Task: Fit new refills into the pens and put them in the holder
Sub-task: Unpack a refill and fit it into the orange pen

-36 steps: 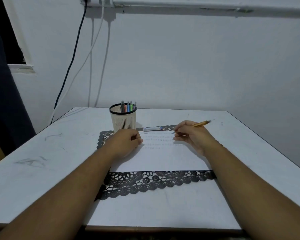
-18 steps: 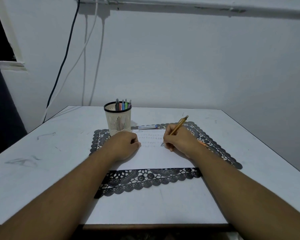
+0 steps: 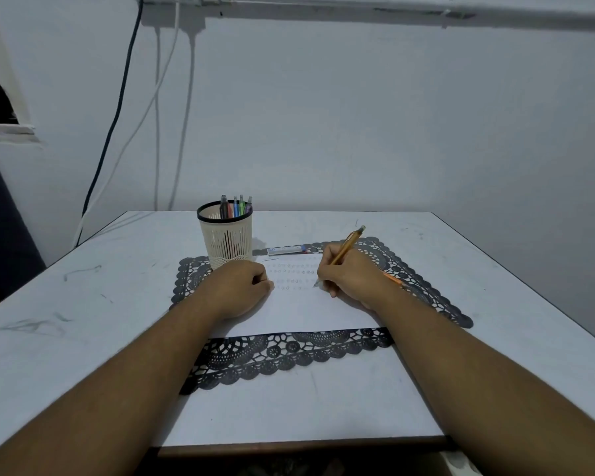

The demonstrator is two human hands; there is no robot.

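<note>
We note right hand (image 3: 349,278) fingers gripping orange pen (image 3: 347,245), tip on paper (image 3: 310,304); left hand (image 3: 239,286) fingers curled, holding nothing, beside holder (image 3: 225,242).

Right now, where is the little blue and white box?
The small blue-and-white box lies flat on the black lace mat, just right of the cream mesh pen holder.

Head view, forward and down (close), table (image 3: 83,304)
</note>
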